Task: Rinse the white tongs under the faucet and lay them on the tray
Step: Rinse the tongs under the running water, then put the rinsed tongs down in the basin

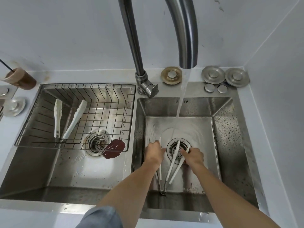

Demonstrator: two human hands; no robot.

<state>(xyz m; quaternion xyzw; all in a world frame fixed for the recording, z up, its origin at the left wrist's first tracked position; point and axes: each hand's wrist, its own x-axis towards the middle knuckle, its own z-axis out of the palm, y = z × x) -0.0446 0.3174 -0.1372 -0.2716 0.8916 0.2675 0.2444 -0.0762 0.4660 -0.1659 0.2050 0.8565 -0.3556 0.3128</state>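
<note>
White tongs (172,167) lie at lower centre of the frame on the sink floor, tips across the drain (178,149), just short of the faucet (185,38) stream. They have long, thin white arms and a metal hinge nearest me. I judge them light, springy and slick when wet, best squeezed mid-arm. My right hand (193,156) curls over one arm; my left hand (154,152) grips a second pair (160,170) alongside.

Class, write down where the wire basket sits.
Head view: the wire basket sits across the far half of the left basin, left of the faucet base, holding two white tongs.
</note>
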